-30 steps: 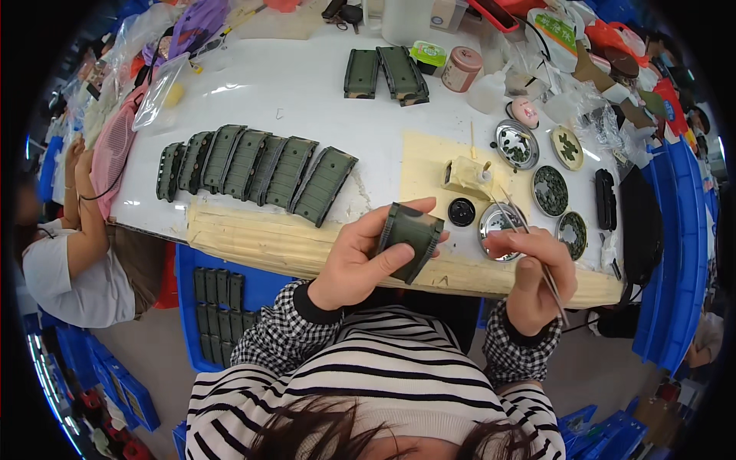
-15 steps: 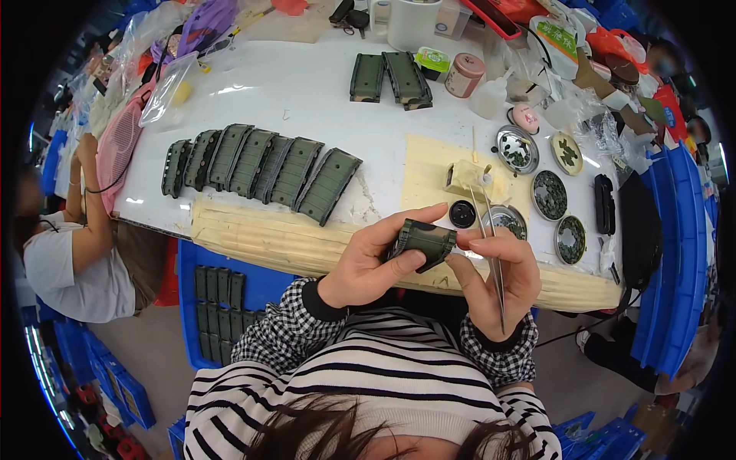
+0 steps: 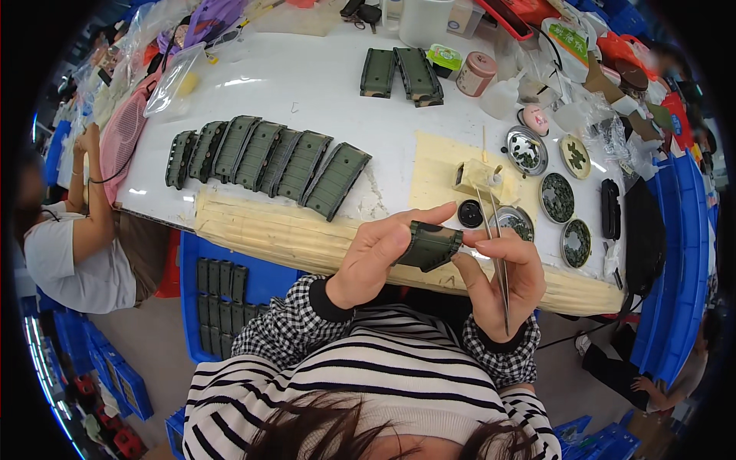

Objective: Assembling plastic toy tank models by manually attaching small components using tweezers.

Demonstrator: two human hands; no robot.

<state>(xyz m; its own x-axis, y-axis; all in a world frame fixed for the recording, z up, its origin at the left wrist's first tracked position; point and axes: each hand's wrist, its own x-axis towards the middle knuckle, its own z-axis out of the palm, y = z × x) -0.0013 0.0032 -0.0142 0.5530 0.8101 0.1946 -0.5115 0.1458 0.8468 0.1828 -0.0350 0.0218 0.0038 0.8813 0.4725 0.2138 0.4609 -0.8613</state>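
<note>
My left hand (image 3: pixel 360 264) grips one end of a curved camouflage-green plastic shell (image 3: pixel 431 247), tilted above the table's near edge. Its thumb lies along the shell's left side. In my right hand (image 3: pixel 506 280) a pair of steel tweezers (image 3: pixel 504 295) is tucked between the fingers, points away from me. The right fingertips are at the shell's right end; whether they pinch a small part there is too small to tell. Just beyond lie a black round cap (image 3: pixel 470 214) and a round tin (image 3: pixel 532 220) of small dark green pieces, partly behind the tweezers.
A row of similar green shells (image 3: pixel 336 182) lies to the left, two more (image 3: pixel 378 73) farther back. More tins (image 3: pixel 541 201), a beige block (image 3: pixel 469 177) and a black case (image 3: pixel 610 208) stand right. A blue crate (image 3: pixel 186 307) with shells is below left. A person (image 3: pixel 80 261) sits left.
The shell has rolled in my left hand, showing more of its camouflage face. My left thumb has moved from its front to its left side. The right hand keeps the tweezers.
</note>
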